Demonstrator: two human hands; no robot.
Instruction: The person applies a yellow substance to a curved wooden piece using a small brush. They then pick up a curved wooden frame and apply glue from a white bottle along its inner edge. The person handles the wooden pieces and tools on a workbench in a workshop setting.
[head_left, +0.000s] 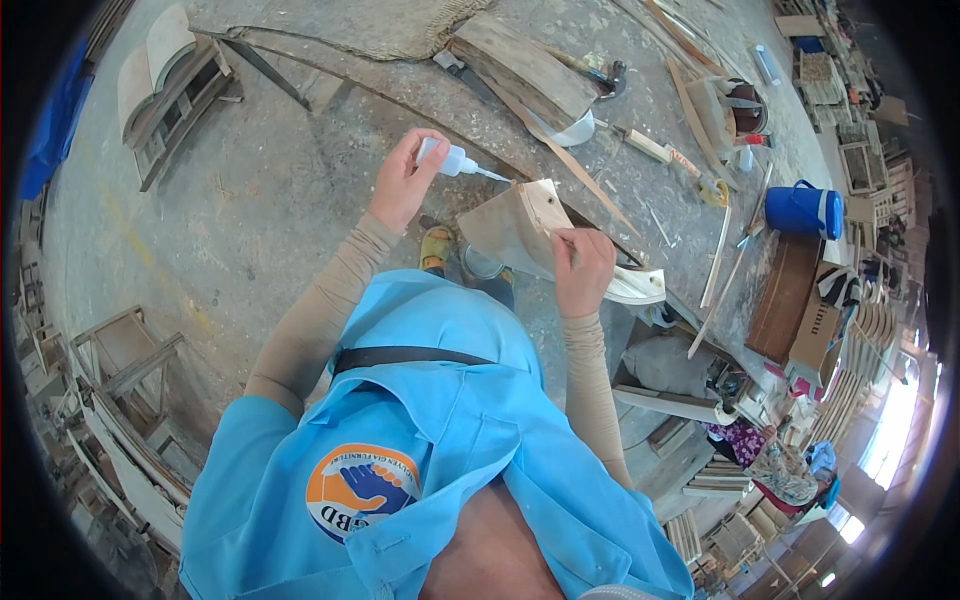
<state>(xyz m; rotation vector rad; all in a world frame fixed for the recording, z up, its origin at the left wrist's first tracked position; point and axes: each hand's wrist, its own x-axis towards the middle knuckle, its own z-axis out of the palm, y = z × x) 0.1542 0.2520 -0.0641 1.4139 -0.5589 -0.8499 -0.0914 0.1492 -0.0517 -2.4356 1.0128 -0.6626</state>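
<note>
My left hand (409, 176) grips a small white plastic squeeze bottle (452, 159). The bottle's thin nozzle points right, its tip by the near end of a curved wooden piece (495, 225). This piece has a pale top edge with a dark round hole and lies along the edge of the worktable (420, 82). My right hand (586, 266) is over the pale edge, thumb and fingertips drawn together against the wood. Whether something small is pinched there cannot be made out. Past that hand, the piece's far end shows another hole.
A wooden block (525, 67), a claw hammer (611, 79), a wood-handled tool (646, 145) and thin wood strips (581, 169) lie on the worktable. Farther right stand a blue jug (804, 211) and cardboard boxes (814, 330). Another person (784, 469) sits at lower right.
</note>
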